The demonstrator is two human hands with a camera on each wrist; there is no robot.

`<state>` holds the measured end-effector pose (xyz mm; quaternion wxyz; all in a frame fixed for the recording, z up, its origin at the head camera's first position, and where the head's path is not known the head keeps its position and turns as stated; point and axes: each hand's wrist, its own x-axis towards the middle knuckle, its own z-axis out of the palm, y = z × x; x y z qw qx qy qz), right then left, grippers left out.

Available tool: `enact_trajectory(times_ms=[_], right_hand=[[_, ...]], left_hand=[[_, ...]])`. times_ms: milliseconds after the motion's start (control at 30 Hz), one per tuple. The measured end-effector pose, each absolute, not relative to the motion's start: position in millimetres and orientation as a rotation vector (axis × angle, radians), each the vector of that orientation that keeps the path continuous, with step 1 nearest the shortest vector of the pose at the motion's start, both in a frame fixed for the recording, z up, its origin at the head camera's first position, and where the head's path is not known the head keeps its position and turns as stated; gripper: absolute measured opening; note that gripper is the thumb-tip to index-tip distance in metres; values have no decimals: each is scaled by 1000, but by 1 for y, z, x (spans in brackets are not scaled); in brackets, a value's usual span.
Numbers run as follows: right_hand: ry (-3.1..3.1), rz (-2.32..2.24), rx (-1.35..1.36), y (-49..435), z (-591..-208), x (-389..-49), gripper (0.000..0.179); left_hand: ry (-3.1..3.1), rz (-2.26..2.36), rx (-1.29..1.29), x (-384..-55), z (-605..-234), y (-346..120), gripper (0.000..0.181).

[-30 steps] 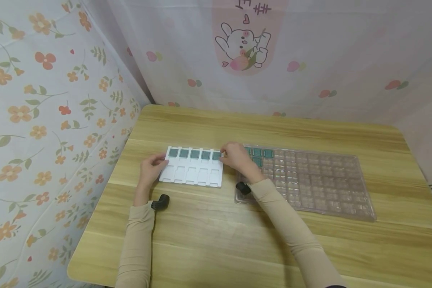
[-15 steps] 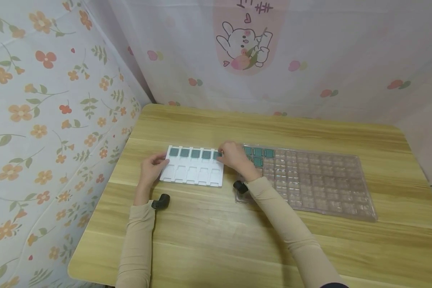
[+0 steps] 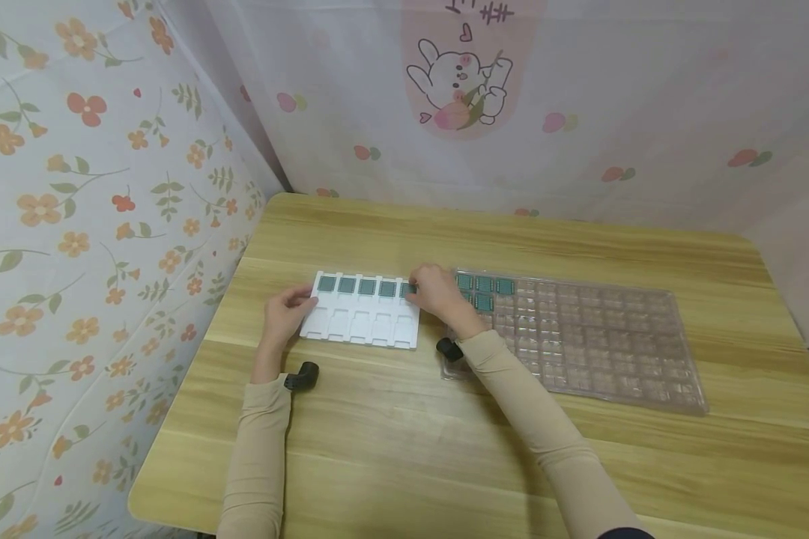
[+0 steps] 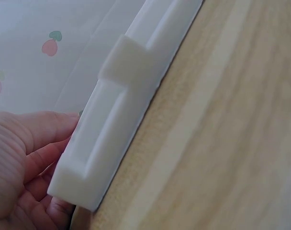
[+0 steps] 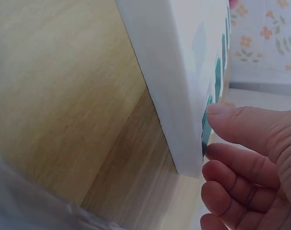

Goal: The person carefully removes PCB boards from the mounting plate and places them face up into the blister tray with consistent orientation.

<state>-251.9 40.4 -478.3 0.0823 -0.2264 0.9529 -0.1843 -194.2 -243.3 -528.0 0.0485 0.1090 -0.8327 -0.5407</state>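
A white plastic tray [image 3: 360, 305] lies on the table, its far row of pockets bearing small green circuit boards [image 3: 367, 287]. At the tray's left edge my left hand [image 3: 282, 314] grips it; the left wrist view shows the thumb [image 4: 54, 125] on the rim and the other fingers curled beside it. My right hand [image 3: 438, 290] is at the far right pocket, pinching a green circuit board [image 5: 206, 130] by thumb and forefinger. That board sits in or at its pocket and is partly covered by the fingers. The near row of pockets holds no boards.
To the right lies a long clear plastic tray [image 3: 600, 337] of many pockets, with several green boards [image 3: 484, 284] at its far left corner. Both trays rest on the wooden table [image 3: 391, 434]. Printed curtains [image 3: 350, 112] hang behind and at the left.
My right hand has shifted slightly left over the last pocket, covering more of the board there. The left hand stays on the white tray. The whole head view has shifted slightly.
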Motion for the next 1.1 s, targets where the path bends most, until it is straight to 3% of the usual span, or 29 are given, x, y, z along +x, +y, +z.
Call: enact_trajectory(times_ms=[1100], right_hand=[[2876,-474,-626,36,-482,-253,26]], left_hand=[[-2512,-1655,320,-194,-529,-244,30]])
